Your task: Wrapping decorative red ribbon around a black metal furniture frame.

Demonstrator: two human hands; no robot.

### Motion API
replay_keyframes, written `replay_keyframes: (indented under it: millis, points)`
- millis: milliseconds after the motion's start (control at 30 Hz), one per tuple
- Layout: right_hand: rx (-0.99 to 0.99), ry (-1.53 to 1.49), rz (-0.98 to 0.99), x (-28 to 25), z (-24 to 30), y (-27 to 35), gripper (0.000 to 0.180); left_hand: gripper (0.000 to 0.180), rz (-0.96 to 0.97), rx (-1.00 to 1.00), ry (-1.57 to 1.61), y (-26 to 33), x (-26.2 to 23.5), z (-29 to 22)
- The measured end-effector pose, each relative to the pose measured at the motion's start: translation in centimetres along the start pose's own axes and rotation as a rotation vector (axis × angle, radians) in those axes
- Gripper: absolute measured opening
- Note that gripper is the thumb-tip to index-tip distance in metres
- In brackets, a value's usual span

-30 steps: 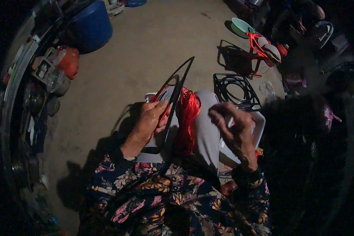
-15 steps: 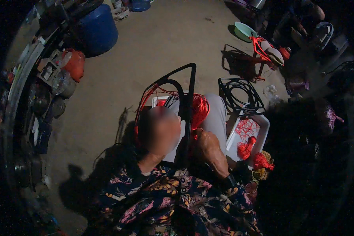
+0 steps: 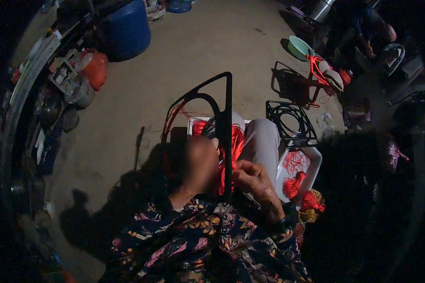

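A black frame point(image 3: 228, 113) with a curved inner bar stands upright over my lap, red strands strung along its left side. My left hand point(image 3: 202, 162) is at the frame's left, inside its outline; a blur covers most of it and its fingers cannot be made out. To the right of the long straight bar, my right hand point(image 3: 256, 178) has thumb and forefinger pinched together on red cord point(image 3: 237, 141). That cord hangs in a thick skein behind and beside the bar. Part of the skein is hidden by the bar.
Beside my right knee, a white tray point(image 3: 315, 172) holds red cord bundles point(image 3: 293, 185). Black frames point(image 3: 293, 125) lie at its far end. Further off are a green basin point(image 3: 299, 47), a red frame point(image 3: 318, 70) and another person's arm point(image 3: 365, 46). A blue barrel point(image 3: 126, 30) stands far left.
My right hand has turned and its fingertips have come up against the bar with the cord. The red skein bulges less to the right. The whole view has shifted slightly.
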State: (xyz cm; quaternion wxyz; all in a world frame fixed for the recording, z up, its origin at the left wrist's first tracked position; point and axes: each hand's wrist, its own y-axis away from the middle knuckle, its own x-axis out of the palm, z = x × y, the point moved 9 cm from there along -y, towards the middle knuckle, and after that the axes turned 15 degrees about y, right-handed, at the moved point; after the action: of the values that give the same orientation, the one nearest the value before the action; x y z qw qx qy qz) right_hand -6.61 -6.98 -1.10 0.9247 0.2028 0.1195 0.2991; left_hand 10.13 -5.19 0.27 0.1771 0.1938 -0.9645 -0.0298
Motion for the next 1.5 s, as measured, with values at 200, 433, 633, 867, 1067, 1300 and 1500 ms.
replay_keyframes:
  millis: [200,433,633,867,1067,1300,1500]
  points:
    - [-0.056,-0.213,0.203,4.3,-2.1,-0.3,0.023,0.036,0.053,0.019,-0.046,-0.9,0.1,1.4]
    - [-0.083,-0.196,0.244,5.2,-1.2,-0.5,0.020,0.034,0.043,-0.022,-0.060,-0.5,-1.4,3.4]
    - [-0.030,-0.362,0.199,5.5,-2.3,-1.1,0.017,0.036,0.075,-0.221,0.026,-0.2,-1.7,4.3]
    - [-0.049,0.097,0.072,2.8,0.7,1.1,0.013,0.035,0.060,-0.223,0.062,0.1,-1.8,4.5]
    - [-0.522,0.704,-0.126,0.2,8.7,2.3,0.019,0.038,0.102,-0.165,-0.100,-0.3,-1.4,4.4]
    - [-1.051,1.179,0.156,5.7,11.7,3.5,0.041,0.036,0.260,-0.035,0.109,0.1,-0.6,3.3]
    - [-1.076,1.240,0.190,5.9,9.8,3.2,0.043,0.036,0.286,-0.323,0.023,-1.3,-0.2,6.0]
